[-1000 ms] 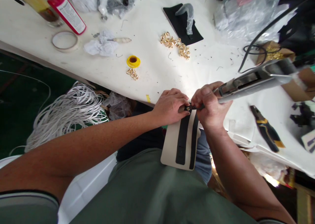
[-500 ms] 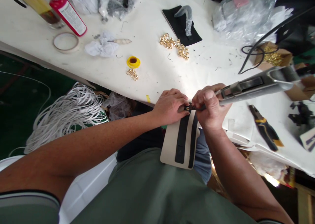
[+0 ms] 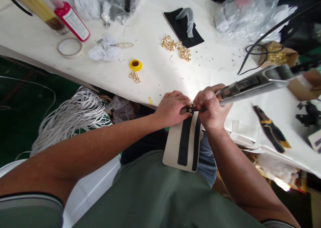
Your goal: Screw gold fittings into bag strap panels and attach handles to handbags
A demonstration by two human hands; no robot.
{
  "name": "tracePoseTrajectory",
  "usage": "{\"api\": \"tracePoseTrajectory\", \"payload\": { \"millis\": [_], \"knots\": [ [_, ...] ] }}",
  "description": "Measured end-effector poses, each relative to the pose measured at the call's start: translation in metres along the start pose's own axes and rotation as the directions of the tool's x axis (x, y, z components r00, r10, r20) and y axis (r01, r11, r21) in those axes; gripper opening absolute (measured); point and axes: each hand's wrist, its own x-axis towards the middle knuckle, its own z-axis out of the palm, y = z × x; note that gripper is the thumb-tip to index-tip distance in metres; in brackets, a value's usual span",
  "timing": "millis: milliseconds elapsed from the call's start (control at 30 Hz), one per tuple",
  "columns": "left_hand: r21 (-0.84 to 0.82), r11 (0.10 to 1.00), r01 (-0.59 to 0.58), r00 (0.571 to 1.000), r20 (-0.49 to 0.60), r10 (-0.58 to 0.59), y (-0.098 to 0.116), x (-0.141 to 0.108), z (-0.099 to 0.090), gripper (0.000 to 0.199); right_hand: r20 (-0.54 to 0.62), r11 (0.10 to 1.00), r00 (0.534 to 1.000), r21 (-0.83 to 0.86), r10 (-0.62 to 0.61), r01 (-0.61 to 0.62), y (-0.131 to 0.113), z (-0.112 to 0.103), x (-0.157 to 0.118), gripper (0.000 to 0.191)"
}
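A beige panel [image 3: 172, 147] with black straps hangs over the table's front edge toward my lap. My left hand [image 3: 173, 109] is closed on its upper end, thumb and fingers pinching a dark strap end beside a small gold fitting [image 3: 190, 110]. My right hand [image 3: 213, 106] is wrapped round a long grey metal tool [image 3: 253, 84], which slants up to the right. The tool's dark tip points left at the gold fitting, close to my left fingertips. Whether the tip touches it cannot be made out.
Pliers [image 3: 271, 129] lie right of my right hand. Gold rings [image 3: 184, 53], a yellow spool [image 3: 135, 65], an awl [image 3: 124, 45] and a red bottle [image 3: 72, 20] stand or lie beyond. A cable [image 3: 260, 40] loops at the right, near a box of gold pieces [image 3: 278, 55].
The head view has shifted slightly. My right hand and the grey tool have moved a little left; my left hand keeps its hold on the panel.
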Motion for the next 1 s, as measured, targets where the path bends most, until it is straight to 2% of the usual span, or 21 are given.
{"api": "tracePoseTrajectory", "payload": {
  "millis": [167, 400, 500, 567, 667, 733, 800, 833, 900, 933, 1000],
  "knots": [
    [0.041, 0.999, 0.008, 1.0, -0.009, -0.008, -0.001, -0.001, 0.001, 0.025, 0.109, 0.995, 0.989, -0.045, 0.096, -0.091, 0.005, -0.006, 0.002, 0.054],
    [0.02, 1.0, -0.003, 1.0, -0.012, 0.003, 0.0, 0.0, 0.0, 0.022, -0.022, 0.997, 0.997, 0.022, 0.068, -0.068, -0.015, -0.013, 0.013, 0.058],
    [0.02, 1.0, -0.001, 1.0, -0.009, 0.001, 0.0, 0.0, -0.001, 0.022, -0.065, 0.98, 0.991, -0.151, 0.117, -0.125, -0.022, -0.032, 0.021, 0.054],
    [0.023, 1.0, -0.001, 1.0, -0.009, 0.001, 0.0, 0.0, -0.001, 0.022, -0.078, 0.893, 0.988, -0.421, 0.137, -0.157, -0.018, -0.051, 0.025, 0.052],
    [0.024, 1.0, -0.005, 1.0, -0.016, 0.006, -0.001, 0.0, -0.001, 0.023, -0.046, 0.584, 0.972, -0.793, 0.229, -0.175, 0.0, -0.083, 0.027, 0.054],
    [0.024, 1.0, -0.012, 1.0, -0.02, 0.012, -0.002, -0.001, -0.001, 0.023, -0.011, 0.414, 0.956, -0.9, 0.292, -0.136, 0.013, -0.098, 0.022, 0.05],
    [0.029, 0.999, -0.02, 1.0, -0.021, 0.02, -0.002, -0.001, -0.001, 0.023, 0.021, 0.348, 0.972, -0.935, 0.234, -0.063, 0.021, -0.104, 0.012, 0.046],
    [0.033, 0.999, -0.022, 1.0, -0.02, 0.022, -0.002, -0.001, -0.001, 0.023, 0.039, 0.347, 0.986, -0.938, 0.163, -0.02, 0.022, -0.103, 0.005, 0.046],
    [0.043, 0.999, -0.017, 1.0, -0.019, 0.018, -0.002, -0.001, -0.001, 0.025, 0.09, 0.407, 0.995, -0.911, 0.032, 0.07, 0.021, -0.094, -0.009, 0.045],
    [0.048, 0.999, -0.01, 1.0, -0.023, 0.011, -0.001, -0.001, -0.001, 0.027, 0.131, 0.458, 0.991, -0.881, 0.004, 0.115, 0.02, -0.087, -0.016, 0.044],
    [0.053, 0.999, 0.008, 0.999, -0.044, -0.006, 0.0, 0.0, 0.0, 0.034, 0.234, 0.558, 0.971, -0.811, 0.037, 0.175, 0.019, -0.073, -0.028, 0.042]
  ]
}}
